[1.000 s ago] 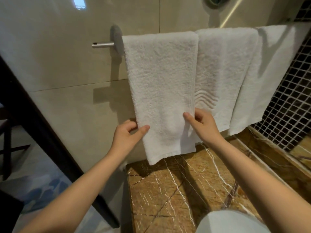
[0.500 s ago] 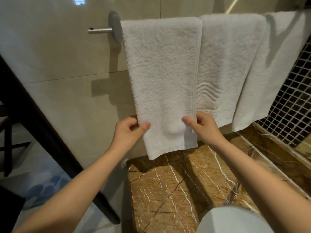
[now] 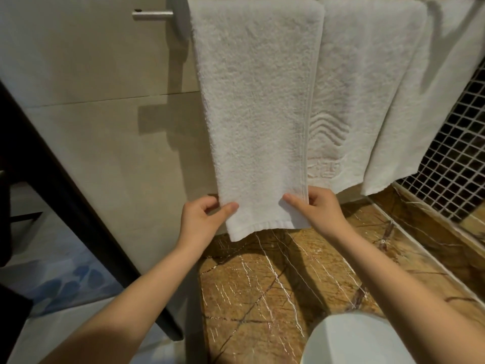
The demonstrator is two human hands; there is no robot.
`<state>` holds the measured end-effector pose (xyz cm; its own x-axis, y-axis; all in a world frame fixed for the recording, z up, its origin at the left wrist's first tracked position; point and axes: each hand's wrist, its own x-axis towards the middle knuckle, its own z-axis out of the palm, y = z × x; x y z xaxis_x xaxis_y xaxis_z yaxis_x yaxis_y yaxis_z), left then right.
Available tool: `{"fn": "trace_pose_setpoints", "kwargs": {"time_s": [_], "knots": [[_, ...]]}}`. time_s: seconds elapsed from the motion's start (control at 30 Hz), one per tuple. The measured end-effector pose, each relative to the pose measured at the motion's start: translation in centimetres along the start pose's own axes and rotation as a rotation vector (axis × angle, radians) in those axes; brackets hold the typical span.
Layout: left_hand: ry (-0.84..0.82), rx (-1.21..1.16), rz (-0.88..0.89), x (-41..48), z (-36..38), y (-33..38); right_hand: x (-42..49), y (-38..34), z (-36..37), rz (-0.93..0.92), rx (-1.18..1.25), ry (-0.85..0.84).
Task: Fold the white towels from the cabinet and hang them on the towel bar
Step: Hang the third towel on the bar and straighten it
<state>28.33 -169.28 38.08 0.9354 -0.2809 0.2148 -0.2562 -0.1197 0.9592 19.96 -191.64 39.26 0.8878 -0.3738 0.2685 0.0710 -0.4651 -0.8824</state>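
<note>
Up on the towel bar (image 3: 152, 15) three white towels (image 3: 367, 74) hang; left hand (image 3: 204, 219) and right hand (image 3: 320, 214) each pinch the leftmost towel (image 3: 257, 101) near its bottom, so probably only straightening remains.

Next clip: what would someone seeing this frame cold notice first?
The left towel fills the centre, draped from the towel bar, with the middle towel and the right towel hanging beside it. The left hand and the right hand pinch its two side edges near the bottom hem. Below them lies a brown veined marble surface.
</note>
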Motion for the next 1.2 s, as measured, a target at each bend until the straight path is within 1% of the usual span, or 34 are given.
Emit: {"fn": "trace_pose_setpoints", "kwargs": {"time_s": [0.17, 0.4, 0.7, 0.9, 1.0, 1.2], "knots": [[-0.035, 0.032, 0.011, -0.2, -0.4, -0.2, -0.8, -0.1, 0.1, 0.017, 0.036, -0.014], [-0.061, 0.069, 0.026, -0.7, -0.4, -0.5, -1.7, 0.5, 0.4, 0.040, 0.055, 0.015], [-0.046, 0.046, 0.016, -0.8, 0.2, -0.9, -2.1, 0.9, -0.1, 0.038, 0.045, 0.007], [-0.034, 0.031, -0.017, -0.9, 0.5, -1.1, -2.3, 1.2, 0.1, 0.086, 0.068, 0.010], [-0.039, 0.019, -0.012, -0.7, 0.4, -1.1, -2.1, 1.1, 0.2, 0.098, 0.046, 0.016], [-0.045, -0.001, -0.036, -0.3, 0.4, -1.1, -1.7, 1.5, 0.1, 0.100, -0.006, -0.031]]}}
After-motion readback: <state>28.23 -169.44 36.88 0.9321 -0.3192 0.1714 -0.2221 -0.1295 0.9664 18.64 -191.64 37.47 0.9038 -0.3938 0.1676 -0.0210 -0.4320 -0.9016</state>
